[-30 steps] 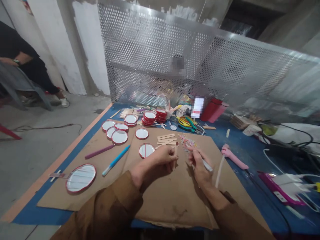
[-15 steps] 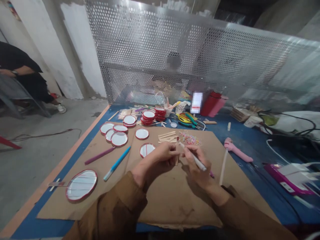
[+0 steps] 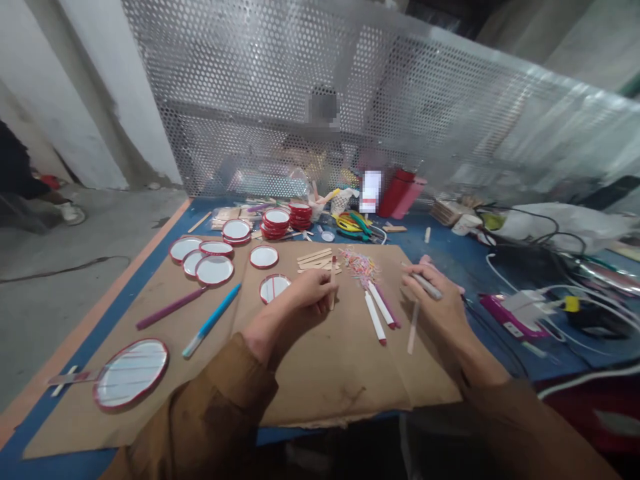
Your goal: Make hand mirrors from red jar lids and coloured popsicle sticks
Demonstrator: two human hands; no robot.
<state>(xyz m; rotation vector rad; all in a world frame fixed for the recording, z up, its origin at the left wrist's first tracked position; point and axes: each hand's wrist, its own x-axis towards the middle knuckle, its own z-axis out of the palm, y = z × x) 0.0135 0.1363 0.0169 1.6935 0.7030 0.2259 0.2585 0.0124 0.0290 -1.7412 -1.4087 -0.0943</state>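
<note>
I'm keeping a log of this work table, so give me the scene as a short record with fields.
Left hand: grips a wooden stick with a dark red tip
Right hand: holds a pale pen, apart from the left hand
Surface: cardboard sheet on a blue table
Beyond the left hand: loose wooden sticks, heap of coloured bits
Between the hands: white pens with red ends
Left side: purple pen, blue pen, striped red-rimmed disc
</note>
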